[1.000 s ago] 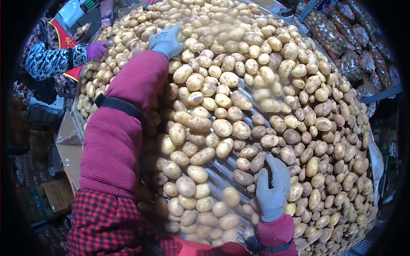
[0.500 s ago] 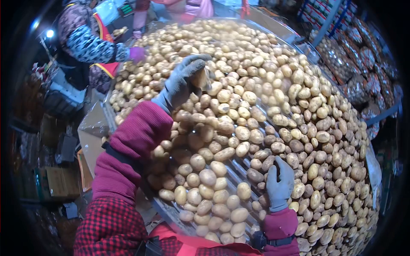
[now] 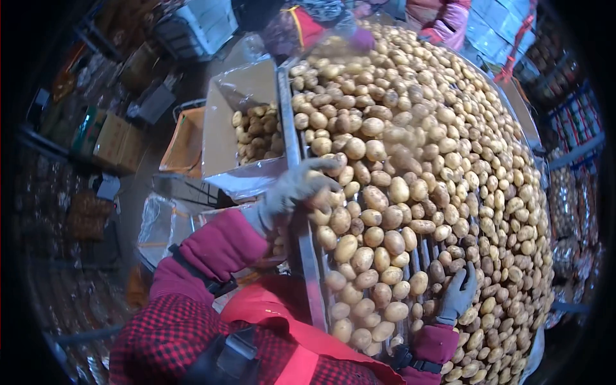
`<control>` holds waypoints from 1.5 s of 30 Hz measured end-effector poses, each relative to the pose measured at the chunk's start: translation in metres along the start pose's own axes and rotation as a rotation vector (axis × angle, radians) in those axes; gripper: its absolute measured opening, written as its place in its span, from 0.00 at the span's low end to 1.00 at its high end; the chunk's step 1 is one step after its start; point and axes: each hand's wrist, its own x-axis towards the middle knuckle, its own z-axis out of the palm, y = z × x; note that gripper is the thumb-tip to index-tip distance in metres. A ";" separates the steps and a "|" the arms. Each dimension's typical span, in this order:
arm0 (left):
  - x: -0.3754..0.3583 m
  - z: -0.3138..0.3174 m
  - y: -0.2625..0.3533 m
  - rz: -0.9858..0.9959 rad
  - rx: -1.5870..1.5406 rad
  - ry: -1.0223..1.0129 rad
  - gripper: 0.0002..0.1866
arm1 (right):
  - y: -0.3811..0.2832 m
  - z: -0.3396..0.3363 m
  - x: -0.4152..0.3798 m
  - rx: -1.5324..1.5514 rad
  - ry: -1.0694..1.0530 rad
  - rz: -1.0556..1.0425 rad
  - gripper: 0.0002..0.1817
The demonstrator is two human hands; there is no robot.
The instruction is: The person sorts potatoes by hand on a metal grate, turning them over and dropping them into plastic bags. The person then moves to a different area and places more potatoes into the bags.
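Observation:
A grey work glove covers my left hand (image 3: 292, 189), which reaches over the table's metal side rail (image 3: 292, 128). Its fingers are stretched and apart at the near edge of the potatoes (image 3: 375, 199). A blurred potato (image 3: 319, 200) shows just below these fingers; whether they touch it I cannot make out. My right hand (image 3: 459, 295), gloved alike, rests on darker potatoes at the right of the slatted bed (image 3: 420, 256). Thumb and fingers are parted there, with nothing seen gripped between them.
A plastic-lined carton (image 3: 221, 122) partly filled with potatoes stands left of the rail, beside an orange crate (image 3: 184, 141). Across the table, a co-worker's purple-gloved hand (image 3: 362, 40) is over the potatoes. Another person's pink sleeve (image 3: 449, 25) is farther right.
The view has swung left, bringing the cartons beside the rail into sight. My left hand has come back from the pile to the rail, its fingers now straighter. My right hand stays among the potatoes.

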 end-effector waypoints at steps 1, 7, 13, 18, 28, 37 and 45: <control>-0.010 -0.027 -0.014 0.196 -0.096 -0.013 0.40 | 0.000 -0.002 0.000 -0.036 -0.009 -0.032 0.22; -0.007 -0.194 -0.006 0.358 0.420 0.612 0.33 | 0.013 0.005 0.000 -0.058 0.023 -0.080 0.21; 0.004 -0.042 0.021 0.698 1.354 0.362 0.35 | 0.004 0.004 -0.001 -0.075 0.063 -0.068 0.20; 0.012 0.107 -0.031 0.709 1.505 -0.672 0.34 | -0.007 -0.001 -0.002 -0.018 0.075 -0.025 0.20; 0.085 0.162 -0.083 0.873 1.684 -0.823 0.21 | -0.007 -0.003 0.000 0.005 0.050 -0.023 0.19; 0.129 0.058 0.011 0.634 2.026 -0.263 0.30 | -0.006 0.000 0.002 0.050 0.060 0.004 0.20; 0.118 0.088 -0.032 0.947 1.843 -0.425 0.33 | -0.004 0.002 0.003 0.063 0.065 -0.010 0.19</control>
